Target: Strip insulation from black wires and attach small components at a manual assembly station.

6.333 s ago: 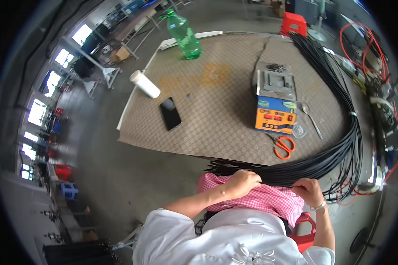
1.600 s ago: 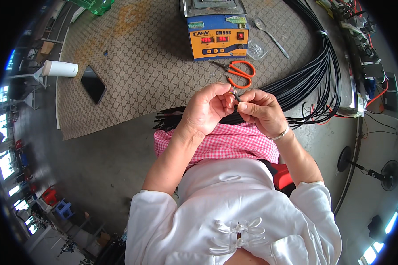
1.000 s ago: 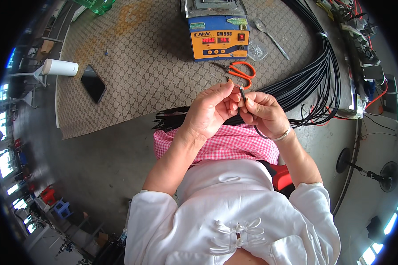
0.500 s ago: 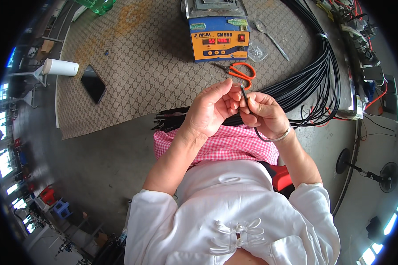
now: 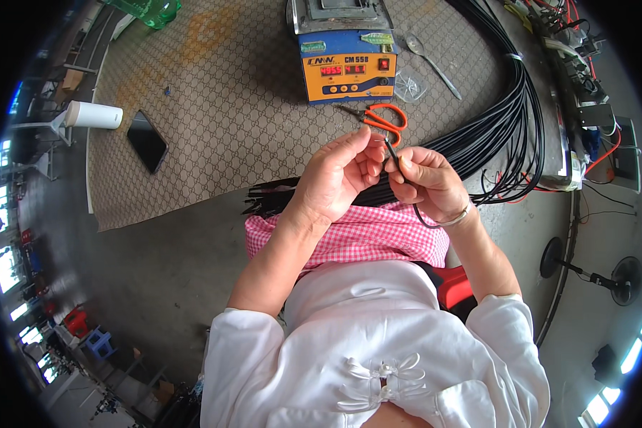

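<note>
My right hand (image 5: 429,180) pinches a black cable (image 5: 396,160) close to its end, which points up and away from me. The rest of that cable curves down past my right wrist. Facing it, my left hand (image 5: 340,171) has thumb and forefinger pinched together at the cable's tip, where thin bare wire ends seem to show. Just beyond my fingers lie orange-handled scissors (image 5: 385,120) on the table. A thick bundle of black cables (image 5: 503,118) bends round on the right, and its cut ends (image 5: 271,196) stick out beside my left wrist.
A blue and orange solder pot (image 5: 346,71) stands at the back, with a spoon (image 5: 435,68) and a small clear plastic dish (image 5: 409,85) to its right. On the left are a phone (image 5: 148,141), a white cup (image 5: 94,115) and a green bottle (image 5: 150,11). Pink checked cloth (image 5: 364,235) covers my lap.
The view has shifted slightly, so the table things sit a little further left. Both hands keep the same hold on the cable. The solder pot's display reads differently.
</note>
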{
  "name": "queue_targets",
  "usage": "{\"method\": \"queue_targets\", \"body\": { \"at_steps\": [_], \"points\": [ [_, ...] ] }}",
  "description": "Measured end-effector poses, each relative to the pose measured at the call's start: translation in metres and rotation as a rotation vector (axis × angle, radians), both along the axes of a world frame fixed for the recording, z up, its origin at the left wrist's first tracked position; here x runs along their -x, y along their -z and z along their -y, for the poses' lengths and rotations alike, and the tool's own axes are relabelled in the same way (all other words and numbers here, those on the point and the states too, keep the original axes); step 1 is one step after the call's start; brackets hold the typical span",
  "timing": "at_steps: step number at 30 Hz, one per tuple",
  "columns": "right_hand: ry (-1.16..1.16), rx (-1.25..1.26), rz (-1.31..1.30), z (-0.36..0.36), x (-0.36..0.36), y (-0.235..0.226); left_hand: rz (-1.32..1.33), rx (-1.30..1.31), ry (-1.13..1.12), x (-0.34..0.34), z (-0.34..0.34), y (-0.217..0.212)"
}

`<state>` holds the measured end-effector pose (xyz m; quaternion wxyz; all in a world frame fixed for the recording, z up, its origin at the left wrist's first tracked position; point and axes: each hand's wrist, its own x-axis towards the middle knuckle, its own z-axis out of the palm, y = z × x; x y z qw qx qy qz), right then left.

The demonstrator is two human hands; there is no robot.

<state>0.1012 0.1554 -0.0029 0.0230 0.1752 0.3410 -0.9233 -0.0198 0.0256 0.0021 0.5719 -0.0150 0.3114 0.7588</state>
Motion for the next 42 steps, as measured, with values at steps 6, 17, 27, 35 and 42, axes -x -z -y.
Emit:
{"method": "queue_targets", "body": {
  "at_steps": [6,17,27,35,42],
  "points": [
    [0.163,-0.334,0.094,-0.021,0.002,-0.012,-0.053,0.012,0.038,0.001,0.001,0.01],
    [0.156,-1.696,0.438,-0.119,0.04,0.023,0.026,0.096,0.031,-0.004,0.01,0.036],
    [-0.064,-2.09,0.521,-0.124,0.066,0.029,0.054,0.118,0.036,-0.003,0.014,0.046],
    [-0.126,-1.888,0.537,-0.133,0.065,0.018,0.074,0.103,0.036,-0.001,0.018,0.053],
    [-0.055,-2.171,0.342,-0.128,0.062,0.006,0.081,0.103,0.033,-0.002,0.019,0.053]
  ]
}}
